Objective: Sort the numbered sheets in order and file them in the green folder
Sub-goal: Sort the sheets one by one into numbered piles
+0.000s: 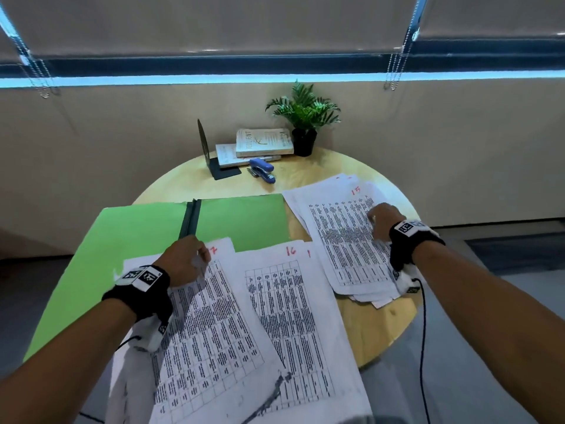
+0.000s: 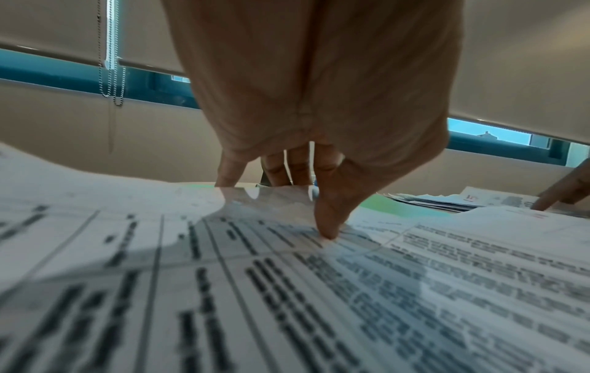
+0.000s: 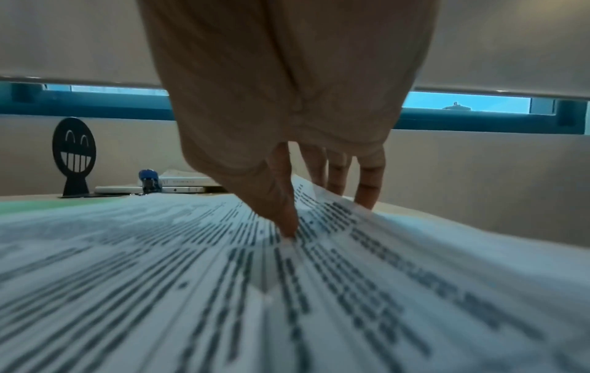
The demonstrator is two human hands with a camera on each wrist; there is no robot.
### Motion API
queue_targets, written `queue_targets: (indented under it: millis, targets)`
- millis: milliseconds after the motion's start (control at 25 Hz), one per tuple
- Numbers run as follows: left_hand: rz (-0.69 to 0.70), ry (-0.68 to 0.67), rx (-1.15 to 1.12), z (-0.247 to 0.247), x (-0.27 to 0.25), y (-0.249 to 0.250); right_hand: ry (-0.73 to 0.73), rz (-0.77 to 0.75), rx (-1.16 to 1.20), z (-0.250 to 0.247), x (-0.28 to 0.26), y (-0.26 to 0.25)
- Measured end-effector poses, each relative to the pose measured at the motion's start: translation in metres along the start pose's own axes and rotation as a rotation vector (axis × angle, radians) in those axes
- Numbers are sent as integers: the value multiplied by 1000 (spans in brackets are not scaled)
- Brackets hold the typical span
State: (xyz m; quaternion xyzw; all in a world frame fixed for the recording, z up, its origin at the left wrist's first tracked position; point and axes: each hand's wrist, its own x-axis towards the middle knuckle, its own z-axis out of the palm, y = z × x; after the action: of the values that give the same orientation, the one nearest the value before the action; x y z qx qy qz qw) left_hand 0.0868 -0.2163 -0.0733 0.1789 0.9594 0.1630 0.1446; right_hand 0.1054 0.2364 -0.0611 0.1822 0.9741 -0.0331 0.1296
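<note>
The green folder [image 1: 146, 228] lies open on the round table, its dark spine clip in the middle. Over its near edge lies a printed sheet marked 17 [image 1: 214, 325]. My left hand [image 1: 186, 258] pinches that sheet's far edge, thumb [image 2: 328, 224] on top and fingers behind the edge. Right of it lies a sheet marked 16 [image 1: 290, 316]. At the right is a loose stack with sheet 15 [image 1: 342, 237] on top. My right hand [image 1: 383, 221] pinches sheet 15's right edge, thumb [image 3: 285, 217] on the print, and the edge curls up against the fingers.
At the table's back stand a black smiley bookend [image 1: 203, 145], two books [image 1: 263, 142], a blue stapler [image 1: 263, 169] and a potted plant [image 1: 304, 117]. Bare wood [image 1: 376, 325] shows at the near right, by the table's edge. A cable hangs from my right wrist.
</note>
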Motion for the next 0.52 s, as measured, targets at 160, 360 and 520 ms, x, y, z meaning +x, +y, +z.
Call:
queue_targets:
  millis: [160,360,520]
  targets:
    - [25,-28,63,-1,0,1,24,-7,-117,20,2,-2]
    - [-4,0,57,2,-1,0,-25,-23,-121,9,-11,-6]
    - [0,6,17,4,0,-3,201,-180,48,13,-22,-32]
